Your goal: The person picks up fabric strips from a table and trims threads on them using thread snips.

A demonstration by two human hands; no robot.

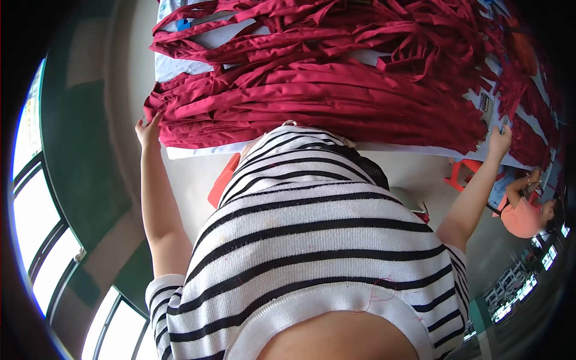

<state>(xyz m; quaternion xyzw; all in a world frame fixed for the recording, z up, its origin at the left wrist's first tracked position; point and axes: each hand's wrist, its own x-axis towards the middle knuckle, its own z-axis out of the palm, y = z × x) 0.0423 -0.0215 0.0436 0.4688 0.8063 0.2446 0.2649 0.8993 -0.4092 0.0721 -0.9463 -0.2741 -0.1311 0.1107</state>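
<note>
Long strips of dark red fabric (312, 99) lie bunched side by side across the white-covered table in front of me. At the left end of the pile, my left hand (148, 130) has its fingers on the edge of a red strip, seemingly pinching it. Out at the right end, my right hand (500, 143) is closed near the table's front edge. A small greyish thing shows at its fingertips, too small to name. Just beyond that hand, a dark, label-like object (485, 103) rests by the strip ends.
More tangled red strips cover the far side of the table (180, 152). Something blue (183, 24) shows among them at the far left. A person in an orange top (521, 215) sits at the right, near a red stool (457, 174). Windows line the left wall.
</note>
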